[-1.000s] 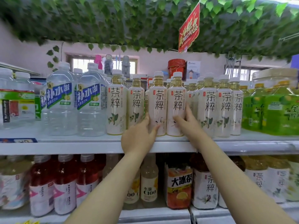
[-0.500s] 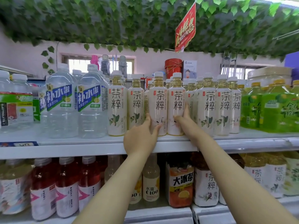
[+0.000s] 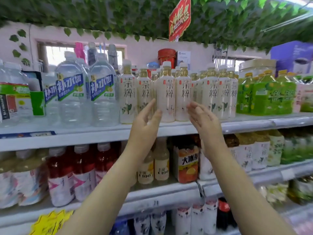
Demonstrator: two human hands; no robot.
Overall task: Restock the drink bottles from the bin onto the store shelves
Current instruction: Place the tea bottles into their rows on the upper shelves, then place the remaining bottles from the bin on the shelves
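Observation:
Two cream tea bottles, one on the left and one on the right, stand side by side at the front of the top shelf in a row of like bottles. My left hand hovers just in front of the left bottle, fingers straight and spread, holding nothing. My right hand hangs open beside the right bottle, slightly back from it. Neither hand touches a bottle. The bin is out of view.
Large clear water bottles stand left of the tea row, green tea bottles to its right. The lower shelf holds red drinks, yellow bottles and an orange carton. Fake ivy and a red sign hang overhead.
Both hands have let go of the two front tea bottles and drawn back toward me, fingers opening. The bottles stay upright on the shelf. My view has tilted down a little.

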